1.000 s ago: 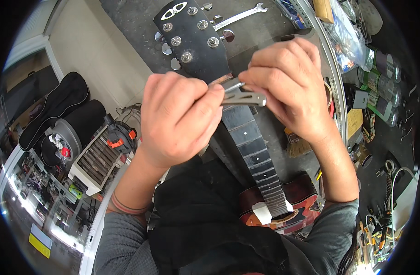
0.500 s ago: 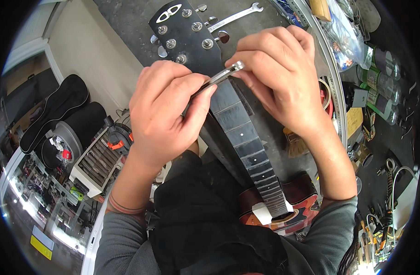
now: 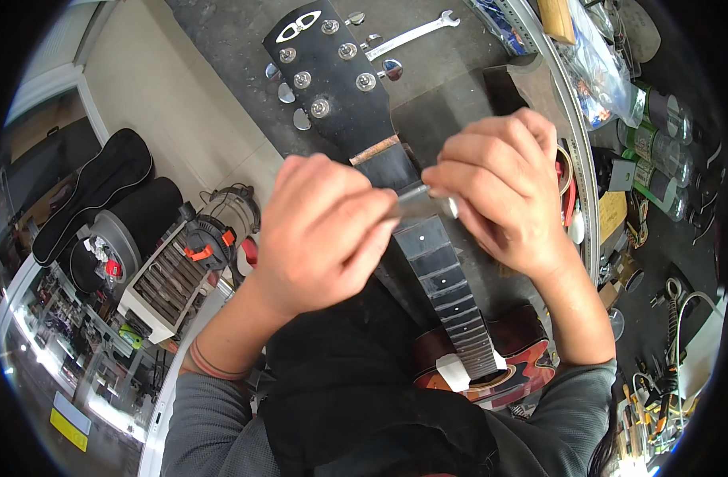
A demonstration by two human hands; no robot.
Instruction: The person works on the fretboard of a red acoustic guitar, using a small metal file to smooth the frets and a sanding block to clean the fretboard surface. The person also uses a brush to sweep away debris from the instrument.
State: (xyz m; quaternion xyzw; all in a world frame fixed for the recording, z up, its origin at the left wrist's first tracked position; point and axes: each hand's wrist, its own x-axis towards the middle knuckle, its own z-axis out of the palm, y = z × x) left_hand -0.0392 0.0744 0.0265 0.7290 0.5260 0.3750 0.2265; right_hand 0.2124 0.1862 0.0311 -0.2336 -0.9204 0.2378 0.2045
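My left hand (image 3: 320,234) pinches a slim metal tool (image 3: 418,205) between thumb and fingers. It is smeared by motion, and a second narrow part seems to splay from it, so its exact kind does not show. The closed fingertips of my right hand (image 3: 503,187) meet the tool's other end. Both hands are over the upper neck of an acoustic guitar, just above its dark fretboard (image 3: 439,266). No strings show on the neck. A bare, brownish nut slot (image 3: 376,149) lies below the black headstock (image 3: 332,75) with its metal tuners. The reddish body (image 3: 531,342) is near my lap.
A combination wrench (image 3: 411,36) lies on the grey bench beside the headstock. Beyond the curved metal edge (image 3: 582,159) on the right are plastic bottles (image 3: 670,151) and assorted tools. On the left are a black guitar case (image 3: 101,191) and a slatted crate (image 3: 169,274).
Both hands have come down and nearer along the neck with the metal tool, uncovering the nut slot and more of the headstock. The tool now looks splayed and blurred.
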